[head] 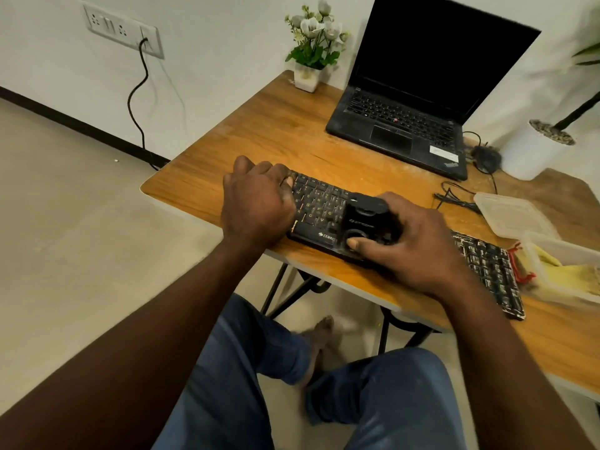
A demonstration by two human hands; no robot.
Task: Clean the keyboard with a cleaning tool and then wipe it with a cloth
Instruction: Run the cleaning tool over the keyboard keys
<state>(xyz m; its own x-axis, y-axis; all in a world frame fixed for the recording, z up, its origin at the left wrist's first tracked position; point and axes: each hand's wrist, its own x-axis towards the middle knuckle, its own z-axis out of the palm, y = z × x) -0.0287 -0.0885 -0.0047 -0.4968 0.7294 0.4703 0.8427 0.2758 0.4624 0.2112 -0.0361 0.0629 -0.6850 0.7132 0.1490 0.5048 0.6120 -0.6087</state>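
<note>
An open laptop point(406, 125) with a dark screen stood at the upper right of the wooden table point(259, 131), a small pot of white flowers point(306, 77) to its left and a black mouse point(485, 155) with its cable to its right, beside a white planter point(539, 154). At the right edge lay a clear lid point(509, 212) and a clear container point(565, 246) with a yellow cloth point(582, 278) in it, just beside the keyboard's right end. The keyboard point(319, 198) lay slantwise along the table's near edge at centre frame, its middle hidden by the tool and the right hand. The left hand point(256, 206) covered its left end, fingers curled down onto the keys, holding it. The right hand point(412, 245) gripped the black cleaning tool point(367, 219) on the keys, thumb pressed against its near side. There were two hands, one keyboard, one tool, one cloth.
</note>
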